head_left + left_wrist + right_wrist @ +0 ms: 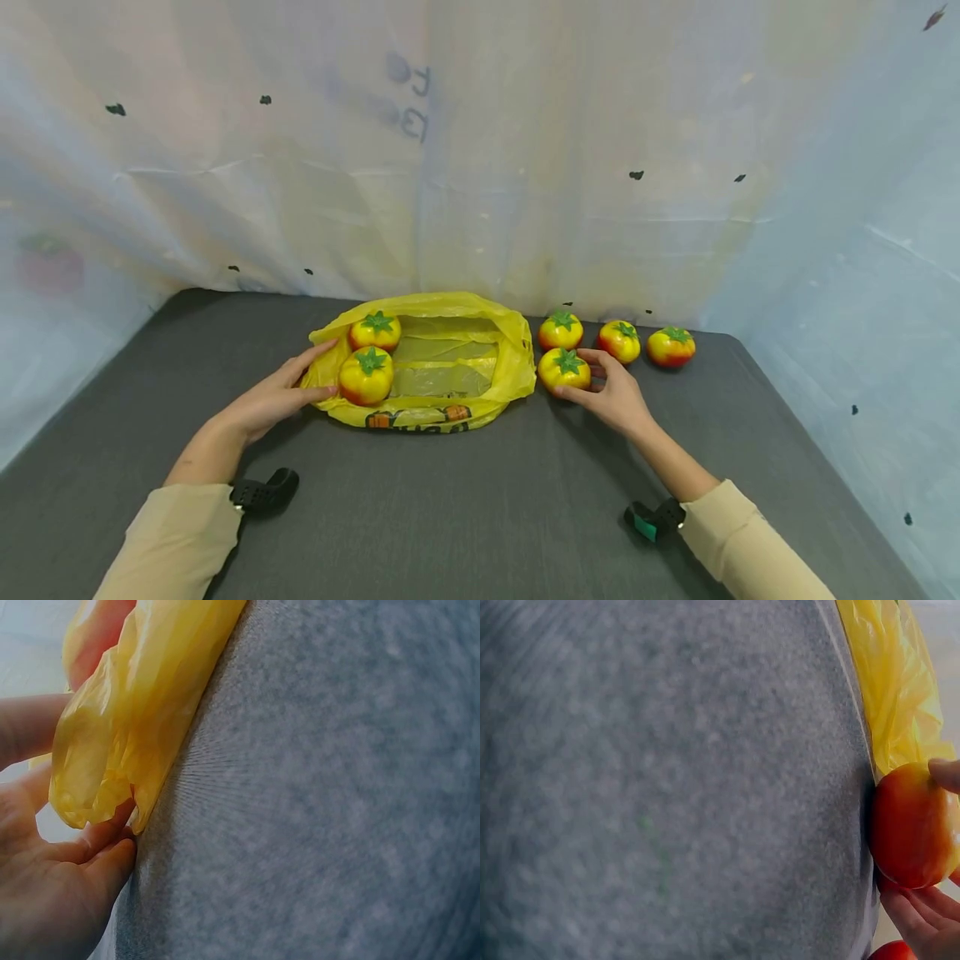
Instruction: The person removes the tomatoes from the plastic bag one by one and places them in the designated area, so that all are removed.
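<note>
A right hand [617,397] grasps a glossy, green-topped, yellow-and-red tomato [558,374]; the left hand [266,404] holds a crinkled yellow plastic bag [517,367].

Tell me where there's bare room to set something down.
Widest is the dark table on the near side of the yellow bag, between the left sleeve and right sleeve. Inside, the bag's right half is bare, beside two tomatoes. Crowded: right of the bag, where the right hand grips a tomato with two more just behind.
</note>
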Demonstrator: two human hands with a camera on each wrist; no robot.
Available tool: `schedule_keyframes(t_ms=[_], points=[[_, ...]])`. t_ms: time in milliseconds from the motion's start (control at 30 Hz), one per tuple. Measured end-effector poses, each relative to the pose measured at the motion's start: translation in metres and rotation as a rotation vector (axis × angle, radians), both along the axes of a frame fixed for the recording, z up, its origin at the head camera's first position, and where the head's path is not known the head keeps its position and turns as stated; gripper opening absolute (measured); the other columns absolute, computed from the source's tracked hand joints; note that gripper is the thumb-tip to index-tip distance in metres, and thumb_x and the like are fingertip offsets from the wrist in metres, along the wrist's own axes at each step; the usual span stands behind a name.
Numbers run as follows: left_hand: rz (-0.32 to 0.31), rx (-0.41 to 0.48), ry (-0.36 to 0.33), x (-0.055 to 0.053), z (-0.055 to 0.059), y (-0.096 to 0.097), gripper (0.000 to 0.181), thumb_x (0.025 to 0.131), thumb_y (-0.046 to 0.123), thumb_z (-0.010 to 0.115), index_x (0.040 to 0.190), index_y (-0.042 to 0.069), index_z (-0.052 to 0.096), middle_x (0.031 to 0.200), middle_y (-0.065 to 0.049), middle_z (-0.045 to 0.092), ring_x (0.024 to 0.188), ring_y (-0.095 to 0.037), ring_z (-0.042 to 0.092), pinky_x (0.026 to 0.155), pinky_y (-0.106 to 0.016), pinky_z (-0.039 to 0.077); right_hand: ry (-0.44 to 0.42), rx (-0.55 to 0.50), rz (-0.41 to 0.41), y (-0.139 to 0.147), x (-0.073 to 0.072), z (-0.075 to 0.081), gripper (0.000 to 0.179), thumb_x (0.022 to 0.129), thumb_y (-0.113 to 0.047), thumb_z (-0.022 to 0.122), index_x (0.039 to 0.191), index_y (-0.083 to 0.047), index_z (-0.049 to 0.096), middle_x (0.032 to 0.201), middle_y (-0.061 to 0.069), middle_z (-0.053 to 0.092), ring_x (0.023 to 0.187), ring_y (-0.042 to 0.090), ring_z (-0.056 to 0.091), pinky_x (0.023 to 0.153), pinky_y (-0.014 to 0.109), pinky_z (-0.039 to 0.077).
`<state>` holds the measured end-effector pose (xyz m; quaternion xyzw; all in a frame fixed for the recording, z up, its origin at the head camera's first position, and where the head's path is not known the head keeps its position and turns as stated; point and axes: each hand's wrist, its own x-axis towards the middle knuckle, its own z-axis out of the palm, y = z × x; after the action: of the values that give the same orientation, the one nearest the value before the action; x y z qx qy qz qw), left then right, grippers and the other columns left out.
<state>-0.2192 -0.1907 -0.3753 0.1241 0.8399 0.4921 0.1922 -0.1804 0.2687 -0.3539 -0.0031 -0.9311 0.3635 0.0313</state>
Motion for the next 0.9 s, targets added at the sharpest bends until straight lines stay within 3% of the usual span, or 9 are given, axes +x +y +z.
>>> schedule_keyframes(t_ms=[433,667,900], points=[[-0.009,0.004,-0.012,-0.001,0.001,-0.001,0.089,0.093,0.042,0.061,0.156,0.023,0.001,0.152,-0.032,-0.004,0.137,-0.053,0.007,0.103,-0.067,0.025,-0.002,-0.024,0.020,0.005,-0.004,0.010,0.076,0.082,-0.036,0.076,0.142,-0.004,0.041,0.143,0.021,0.044,0.128,0.039,0.047,0.105,0.050,0.039],[-0.005,-0.004,-0.011,-0.001,0.000,-0.001,0.090,0.092,0.044,0.061,0.156,0.024,0.001,0.151,-0.032,-0.002,0.137,-0.053,0.009,0.103,-0.067,0.025,0.054,0.001,0.016,0.001,-0.009,0.025,0.074,0.083,-0.034,0.075,0.142,-0.004,0.041,0.145,0.020,0.043,0.133,0.035,0.042,0.108,0.047,0.037],[-0.002,-0.005,-0.011,-0.001,0.000,-0.002,0.091,0.092,0.045,0.061,0.156,0.024,0.001,0.152,-0.031,-0.003,0.137,-0.052,0.009,0.104,-0.066,0.025,0.098,-0.073,0.032,-0.015,-0.015,0.039,0.074,0.083,-0.035,0.075,0.142,-0.005,0.041,0.144,0.018,0.043,0.132,0.033,0.043,0.108,0.046,0.036]])
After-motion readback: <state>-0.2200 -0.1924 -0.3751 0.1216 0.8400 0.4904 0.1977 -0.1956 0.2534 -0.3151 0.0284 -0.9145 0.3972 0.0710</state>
